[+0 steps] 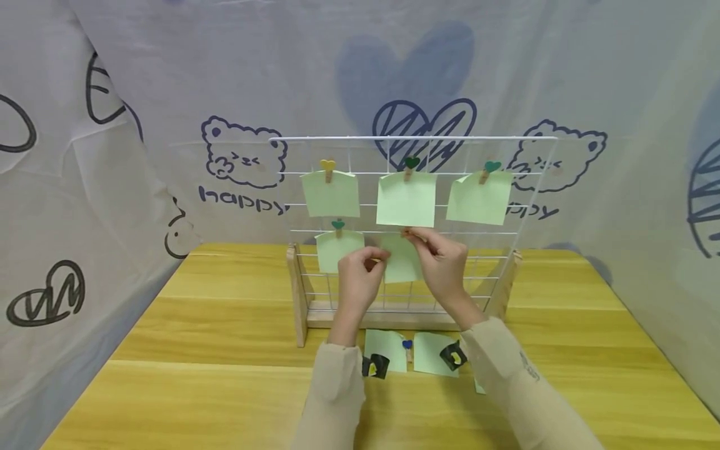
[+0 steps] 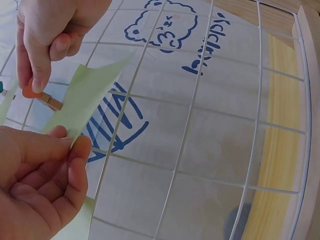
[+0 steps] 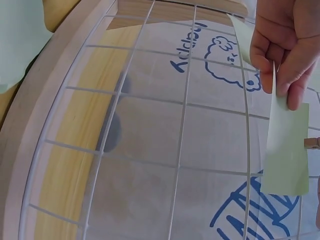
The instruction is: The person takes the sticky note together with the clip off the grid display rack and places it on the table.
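Observation:
A pale green paper note (image 1: 402,259) is held against the white wire grid (image 1: 517,232), in the lower row at the middle. My left hand (image 1: 360,278) pinches its left edge between thumb and fingertips; in the left wrist view the paper (image 2: 92,92) bows outward. At the note's top edge, my right hand (image 1: 444,259) pinches a small wooden clothespin (image 2: 50,102) with an orange head. The right wrist view shows the clothespin's tip (image 3: 312,143) at the paper's edge, while most of the right hand is out of that frame.
Several green notes hang from heart-headed clothespins, among them a top-middle note (image 1: 406,200) and a lower-left note (image 1: 332,250). The grid stands on a wooden base (image 1: 388,320). On the table (image 1: 225,400) lie more notes (image 1: 430,356) and a blue-heart clothespin (image 1: 408,351).

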{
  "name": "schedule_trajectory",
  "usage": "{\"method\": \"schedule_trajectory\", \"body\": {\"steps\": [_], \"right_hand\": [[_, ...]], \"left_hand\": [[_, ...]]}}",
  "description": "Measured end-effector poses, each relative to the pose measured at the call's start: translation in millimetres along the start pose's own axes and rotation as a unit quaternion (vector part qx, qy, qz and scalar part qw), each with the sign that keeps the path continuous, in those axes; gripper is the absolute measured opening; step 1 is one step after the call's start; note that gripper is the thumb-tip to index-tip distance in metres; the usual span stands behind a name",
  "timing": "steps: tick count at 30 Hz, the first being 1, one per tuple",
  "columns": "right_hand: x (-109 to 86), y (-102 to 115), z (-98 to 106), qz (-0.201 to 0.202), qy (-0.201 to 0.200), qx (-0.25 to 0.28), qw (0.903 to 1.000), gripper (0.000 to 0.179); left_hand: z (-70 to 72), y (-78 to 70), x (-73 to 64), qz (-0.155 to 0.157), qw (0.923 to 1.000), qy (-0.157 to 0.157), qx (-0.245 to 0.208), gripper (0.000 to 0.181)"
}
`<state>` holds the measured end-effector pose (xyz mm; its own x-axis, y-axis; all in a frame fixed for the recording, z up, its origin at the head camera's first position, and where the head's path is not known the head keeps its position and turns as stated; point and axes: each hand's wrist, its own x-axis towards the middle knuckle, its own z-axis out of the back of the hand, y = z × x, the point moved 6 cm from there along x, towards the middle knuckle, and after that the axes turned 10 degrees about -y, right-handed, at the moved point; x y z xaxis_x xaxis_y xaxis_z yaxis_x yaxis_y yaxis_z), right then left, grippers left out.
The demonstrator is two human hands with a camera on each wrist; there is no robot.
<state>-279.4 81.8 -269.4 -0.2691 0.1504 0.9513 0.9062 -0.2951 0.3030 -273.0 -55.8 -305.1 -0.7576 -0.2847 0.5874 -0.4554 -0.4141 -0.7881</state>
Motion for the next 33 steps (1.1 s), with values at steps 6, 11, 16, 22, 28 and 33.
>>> {"method": "schedule_trajectory", "body": {"steps": [6,11,16,22,28,33], "right_hand": [[-1.3,1.6,3.4,-0.019,-0.014,0.019,0.9995,0.009],[-3.0,2.2,7.0,-0.041,-0.023,0.043,0.9980,0.013],[-10.4,0.3,7.8,-0.071,-0.014,0.075,0.9946,0.015],[-17.6,-0.7,11.0,-0.073,-0.011,0.046,0.9962,0.017],[-26.4,-2.9,9.7,-0.096,-0.001,0.038,0.9947,0.016],[-32.1,-2.7,6.5,-0.109,0.010,0.066,0.9918,0.014]], "left_hand": [[4.1,5.1,-2.3,0.043,0.9989,0.009,-0.013,0.010],[10.0,6.7,-6.7,0.056,0.9983,0.013,-0.010,0.010],[16.3,11.8,-11.6,0.070,0.9973,0.017,-0.016,0.010],[20.6,15.7,-15.7,0.078,0.9965,0.027,-0.011,0.007],[28.2,23.7,-20.4,0.089,0.9956,0.027,-0.004,0.007],[34.3,29.7,-24.1,0.110,0.9935,0.030,0.000,0.007]]}}
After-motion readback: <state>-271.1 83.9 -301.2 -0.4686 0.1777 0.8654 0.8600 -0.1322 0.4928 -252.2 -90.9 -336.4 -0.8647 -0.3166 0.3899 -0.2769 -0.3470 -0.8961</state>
